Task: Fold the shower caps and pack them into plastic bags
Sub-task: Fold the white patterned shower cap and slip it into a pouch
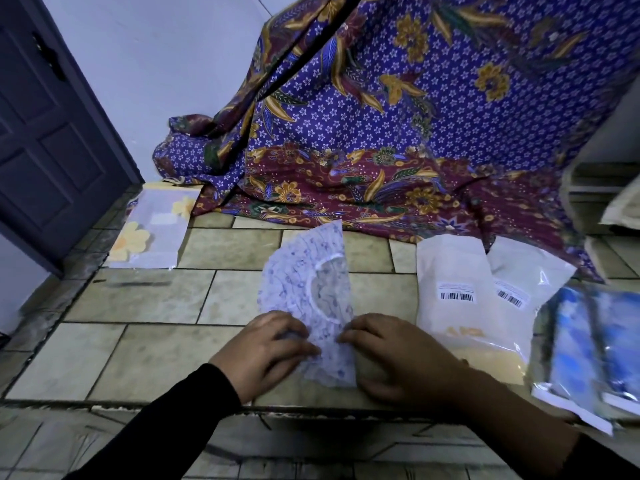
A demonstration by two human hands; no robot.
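Note:
A white shower cap (304, 275) with a small blue print lies folded in half on the tiled floor (145, 355), its elastic edge curving along the right side. My left hand (266, 351) pinches the cap's near end from the left. My right hand (394, 358) pinches the same end from the right, fingertips touching the plastic. Two frosted plastic bags with barcode labels (453, 289) (526, 285) lie flat just right of the cap.
A packed bag with yellow flowers (152, 230) lies at the far left by a dark door (45, 140). Blue-patterned packets (588, 341) sit at the right edge. A purple batik cloth (381, 133) hangs behind and spreads onto the floor.

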